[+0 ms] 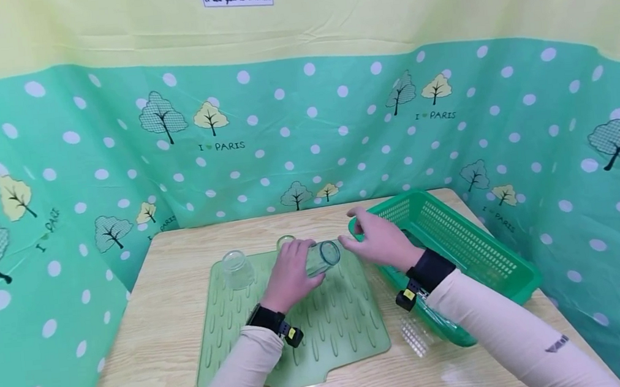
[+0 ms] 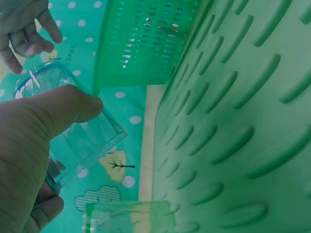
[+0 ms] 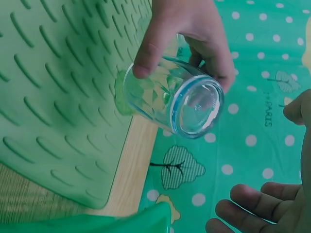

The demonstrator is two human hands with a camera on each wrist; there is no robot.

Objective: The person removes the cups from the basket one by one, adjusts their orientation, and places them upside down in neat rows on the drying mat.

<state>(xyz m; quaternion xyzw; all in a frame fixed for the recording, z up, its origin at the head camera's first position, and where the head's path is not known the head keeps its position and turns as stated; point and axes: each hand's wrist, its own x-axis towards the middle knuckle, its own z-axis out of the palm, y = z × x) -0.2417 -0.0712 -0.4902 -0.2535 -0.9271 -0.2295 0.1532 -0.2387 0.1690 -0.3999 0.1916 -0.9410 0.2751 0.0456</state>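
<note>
Polka-dot curtain [image 1: 265,191] behind wooden table [image 1: 140,343]. Left hand [image 1: 290,273] grasps a clear glass [image 1: 319,260] over the green mat [image 1: 349,322], tilted, long axis roughly left to right, base toward the right hand [image 1: 379,239], which is empty, fingers loose, just right of the glass, not touching.

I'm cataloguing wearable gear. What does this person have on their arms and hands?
The left sleeve and right sleeve are off-white; the right one carries a dark marking. Black wristbands each carry a small black box with a yellow patch. The left hand and right hand wear no gloves.
</note>
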